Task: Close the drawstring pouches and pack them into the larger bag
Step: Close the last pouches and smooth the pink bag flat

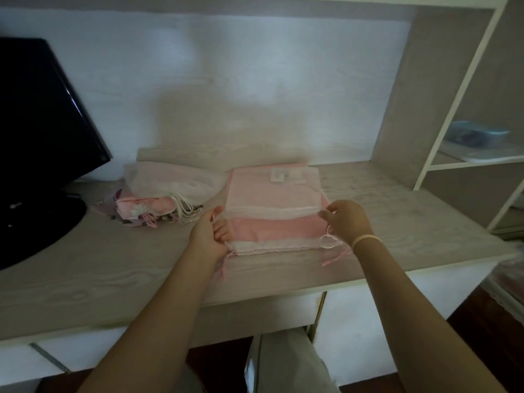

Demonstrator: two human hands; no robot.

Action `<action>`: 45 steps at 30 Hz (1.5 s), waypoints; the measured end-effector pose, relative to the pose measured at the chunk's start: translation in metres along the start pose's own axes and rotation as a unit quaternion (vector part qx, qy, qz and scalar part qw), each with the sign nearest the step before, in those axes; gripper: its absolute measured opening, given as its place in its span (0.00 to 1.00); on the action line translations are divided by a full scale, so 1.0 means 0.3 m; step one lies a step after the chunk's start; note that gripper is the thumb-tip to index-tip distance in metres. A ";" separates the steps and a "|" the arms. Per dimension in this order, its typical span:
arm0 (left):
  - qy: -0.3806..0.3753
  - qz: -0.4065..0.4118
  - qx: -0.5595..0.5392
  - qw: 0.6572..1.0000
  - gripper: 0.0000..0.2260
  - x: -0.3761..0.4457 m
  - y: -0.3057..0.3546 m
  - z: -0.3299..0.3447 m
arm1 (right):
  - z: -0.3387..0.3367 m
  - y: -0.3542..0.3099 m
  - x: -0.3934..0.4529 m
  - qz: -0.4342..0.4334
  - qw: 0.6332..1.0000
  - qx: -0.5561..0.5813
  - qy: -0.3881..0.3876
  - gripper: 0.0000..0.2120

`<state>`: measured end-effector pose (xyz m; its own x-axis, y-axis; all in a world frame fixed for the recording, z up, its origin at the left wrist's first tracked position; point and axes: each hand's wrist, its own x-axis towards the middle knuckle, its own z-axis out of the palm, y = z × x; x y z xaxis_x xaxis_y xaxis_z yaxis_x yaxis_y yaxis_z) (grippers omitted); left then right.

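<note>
Pale wood-grain desk [113, 279] w/ white front edge, set vs a whitish back panel w/ same faint grain. Landmark: the pink pouch [272, 231], lying flat about mid-desk, near the front edge.

On top of the pink pouch, covering its far part: a sheer white mesh pouch [273, 194], small white label at its far edge. Left hand [205, 236] at the pink pouch's left edge, fingers curled under and pinching the fabric there; pink cord ends [225, 263] trail just below it. Right hand [346, 219] at the right edge, fingertips pinching the mesh pouch's near hem; a clear ring [329, 241] hangs under it. Pale band on that wrist.

Left of the pink pouch, apart from it: a pile of other pouches [164, 199], white mesh over floral pink, cords bunched toward the pink pouch. Further left: black monitor [42, 131] on its stand. Right of the pouch: white-framed shelf unit [453, 109], blurry blue box [476, 136] on a shelf. Dark floor below desk.
</note>
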<state>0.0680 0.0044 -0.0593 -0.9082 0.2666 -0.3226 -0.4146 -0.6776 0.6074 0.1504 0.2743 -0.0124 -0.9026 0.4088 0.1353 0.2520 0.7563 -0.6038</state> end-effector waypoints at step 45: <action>0.190 0.084 0.113 0.972 0.13 -0.002 0.004 0.004 | 0.045 0.123 0.089 0.285 0.641 0.703 0.117 0.16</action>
<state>0.0679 0.0041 -0.0574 -0.8953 -0.1372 -0.4238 -0.3026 -0.5109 0.8046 0.1307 0.3061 -0.0416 -0.6843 0.6045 -0.4078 -0.1946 -0.6903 -0.6969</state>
